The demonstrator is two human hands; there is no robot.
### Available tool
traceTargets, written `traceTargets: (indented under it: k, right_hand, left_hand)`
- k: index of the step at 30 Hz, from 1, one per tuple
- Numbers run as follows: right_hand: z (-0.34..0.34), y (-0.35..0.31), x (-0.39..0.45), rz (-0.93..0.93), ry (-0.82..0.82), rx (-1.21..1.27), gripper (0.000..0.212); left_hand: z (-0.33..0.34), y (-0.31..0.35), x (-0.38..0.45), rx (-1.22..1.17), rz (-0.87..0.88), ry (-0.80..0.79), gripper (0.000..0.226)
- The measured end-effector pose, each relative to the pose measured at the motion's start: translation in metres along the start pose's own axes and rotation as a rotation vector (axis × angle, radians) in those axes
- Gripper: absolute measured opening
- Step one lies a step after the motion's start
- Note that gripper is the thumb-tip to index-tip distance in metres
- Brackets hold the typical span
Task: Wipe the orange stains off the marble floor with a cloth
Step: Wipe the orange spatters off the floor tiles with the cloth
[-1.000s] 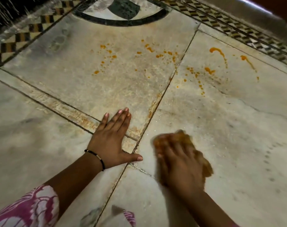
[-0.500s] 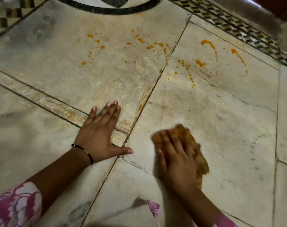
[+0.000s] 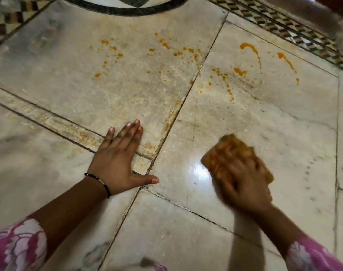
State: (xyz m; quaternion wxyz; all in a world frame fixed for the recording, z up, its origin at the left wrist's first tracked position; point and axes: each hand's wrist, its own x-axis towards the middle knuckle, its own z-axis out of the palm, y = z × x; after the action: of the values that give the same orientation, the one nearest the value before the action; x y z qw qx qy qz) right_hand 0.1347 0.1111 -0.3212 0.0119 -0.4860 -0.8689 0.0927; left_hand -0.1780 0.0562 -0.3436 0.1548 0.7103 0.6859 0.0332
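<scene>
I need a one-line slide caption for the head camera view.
Right hand presses an orange-stained cloth on the marble floor; orange stains remain beyond.

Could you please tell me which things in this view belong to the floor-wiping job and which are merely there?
Part of the job:
- cloth, pressed to the floor under the right hand
- orange stains, spattered farther away
- marble floor
- left hand, flat on the floor

Merely there:
- patterned tile border
- black bracelet
- dark curved inlay
</scene>
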Motion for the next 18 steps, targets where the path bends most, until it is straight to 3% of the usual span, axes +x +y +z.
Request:
traceTargets:
  k: [3, 5, 9, 12, 15, 18]
  right_hand:
    - [-0.003, 0.006, 0.08, 0.316, 0.1, 0.035, 0.052]
    - [0.003, -0.015, 0.129, 0.36, 0.119, 0.076, 0.047]
    - [0.021, -0.073, 0.108, 0.031, 0.121, 0.071, 0.043]
    - [0.014, -0.053, 0.037, -0.071, 0.072, 0.09, 0.044]
    - [0.002, -0.002, -0.002, 0.083, 0.072, 0.097, 0.048]
    - [-0.008, 0.028, 0.037, 0.374, 0.139, 0.118, 0.046]
  left_hand:
    - [0.0, 0.001, 0.0, 0.001, 0.002, -0.005, 0.125]
    - [0.0, 0.002, 0.001, 0.003, -0.001, -0.011, 0.125]
    - [0.0, 0.002, 0.0, 0.0, -0.012, -0.015, 0.125]
    - [-0.001, 0.001, 0.0, -0.001, -0.005, -0.008, 0.125]
    - [0.0, 0.0, -0.001, 0.003, 0.0, -0.009, 0.124]
    - [-0.001, 0.001, -0.001, 0.011, 0.005, -0.013, 0.124]
